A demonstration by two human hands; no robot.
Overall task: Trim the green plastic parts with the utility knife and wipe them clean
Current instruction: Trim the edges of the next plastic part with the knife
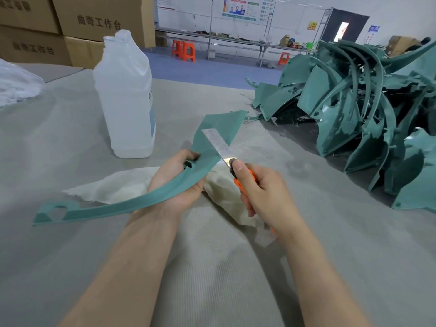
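Note:
My left hand (174, 185) grips a long curved green plastic part (219, 128) near its middle, holding it above the table. One end of the part is wide and points up and away; the narrow end with a cut-out reaches to the lower left. My right hand (264, 192) is closed around an orange utility knife (238, 182). Its long extended blade lies across the wide face of the part near the right edge. A white cloth (120, 187) lies crumpled on the table under both hands.
A translucent plastic bottle (127, 95) stands upright just left of the part. A big pile of green plastic parts (358, 109) fills the table's right side. Cardboard boxes (77, 22) are stacked at the back left, beside a white plastic bag (16, 83). The table has a grey cover (212, 267).

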